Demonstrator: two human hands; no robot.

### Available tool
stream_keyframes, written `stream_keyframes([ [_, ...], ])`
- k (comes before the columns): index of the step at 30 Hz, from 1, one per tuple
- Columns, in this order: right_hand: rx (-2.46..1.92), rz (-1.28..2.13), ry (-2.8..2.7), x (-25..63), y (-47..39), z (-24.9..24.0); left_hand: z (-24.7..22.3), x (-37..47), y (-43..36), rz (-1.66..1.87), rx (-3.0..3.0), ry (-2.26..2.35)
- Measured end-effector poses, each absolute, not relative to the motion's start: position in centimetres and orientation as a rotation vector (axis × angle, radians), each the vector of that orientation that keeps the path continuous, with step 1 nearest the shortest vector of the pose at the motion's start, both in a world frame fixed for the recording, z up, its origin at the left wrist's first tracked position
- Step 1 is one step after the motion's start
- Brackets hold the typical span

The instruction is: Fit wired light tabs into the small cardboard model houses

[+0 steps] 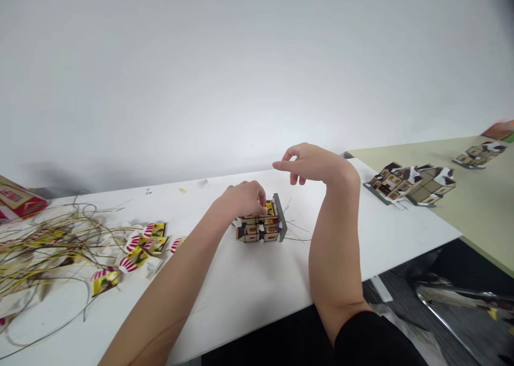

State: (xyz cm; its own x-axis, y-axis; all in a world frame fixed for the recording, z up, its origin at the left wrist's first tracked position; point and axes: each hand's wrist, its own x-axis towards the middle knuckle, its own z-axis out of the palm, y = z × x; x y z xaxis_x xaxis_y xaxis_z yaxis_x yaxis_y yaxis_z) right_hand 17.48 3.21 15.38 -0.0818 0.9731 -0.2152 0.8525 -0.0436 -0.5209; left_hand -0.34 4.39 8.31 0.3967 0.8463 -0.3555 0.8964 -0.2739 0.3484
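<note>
A small model house (257, 231), tan with brown trim, white snow-like patches and a grey base, lies on its side on the white table (249, 291). My left hand (246, 197) is closed on its upper side, fingers curled over the edge beside a yellow printed panel (270, 209). Thin wires (295, 227) stick out past the grey base to the right. Above and to the right of the house, my right hand (303, 162) hangs in the air, fingers loosely bent and apart, holding nothing that I can see.
On the left lie tangled wires (60, 248) and several yellow pieces with red-and-white striped awnings (134, 256). Two more model houses (395, 181) stand at the right, another (480, 154) farther off on a cream table (474, 195). A red box (20, 200) sits far left.
</note>
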Motion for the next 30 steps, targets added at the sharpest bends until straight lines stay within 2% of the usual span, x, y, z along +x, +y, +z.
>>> stream_keyframes([
  [19, -1.944, 0.804, -2.018, 17.7, 3.1, 15.3, 9.7, -0.6, 3.1, -0.138, 2.32, 1.454],
  [30, -1.892, 0.846, -2.009, 18.3, 3.0, 15.3, 8.5, 0.3, 2.9, -0.674, 2.39, 1.633],
])
